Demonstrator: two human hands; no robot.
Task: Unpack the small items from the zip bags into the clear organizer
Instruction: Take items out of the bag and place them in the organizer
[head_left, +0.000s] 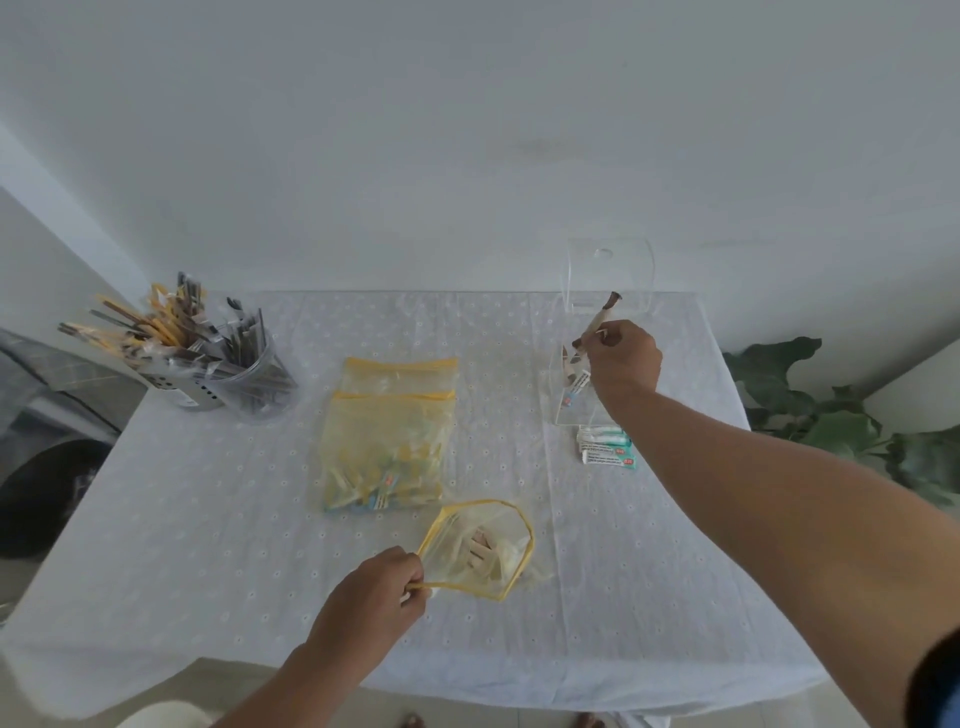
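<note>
Reaching far right, your right hand pinches a slim packet above the clear organizer. Your left hand, near centre, pinches the rim of the open zip bag on the table.

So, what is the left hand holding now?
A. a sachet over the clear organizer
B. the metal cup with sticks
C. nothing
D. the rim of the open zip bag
D: the left hand pinches the yellow rim of the open zip bag near the table's front edge.
</note>
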